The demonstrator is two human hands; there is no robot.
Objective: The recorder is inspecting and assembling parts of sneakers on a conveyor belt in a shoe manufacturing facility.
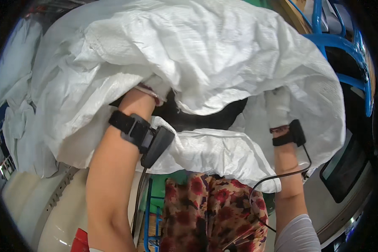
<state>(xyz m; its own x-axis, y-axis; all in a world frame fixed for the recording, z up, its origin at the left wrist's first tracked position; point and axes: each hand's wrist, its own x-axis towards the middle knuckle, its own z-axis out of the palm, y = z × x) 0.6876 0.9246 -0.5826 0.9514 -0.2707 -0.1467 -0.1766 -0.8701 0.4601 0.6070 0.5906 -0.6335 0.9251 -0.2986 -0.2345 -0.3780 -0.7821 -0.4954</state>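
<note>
Now | your left hand [155, 90] and right hand [278, 105] grip white woven sack [206, 54] mouth, fingers closed | risk: slick weave slips loose.

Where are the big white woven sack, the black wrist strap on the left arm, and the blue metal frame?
big white woven plastic sack [206, 54], head view, upper crumpled surface.
black wrist strap on the left arm [130, 126], head view, on the band.
blue metal frame [344, 46], head view, curved upper bar.

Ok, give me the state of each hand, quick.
Left hand: tucked under the white woven sack, grip cannot be told.
Right hand: gloved, closed on the sack's edge.
</note>
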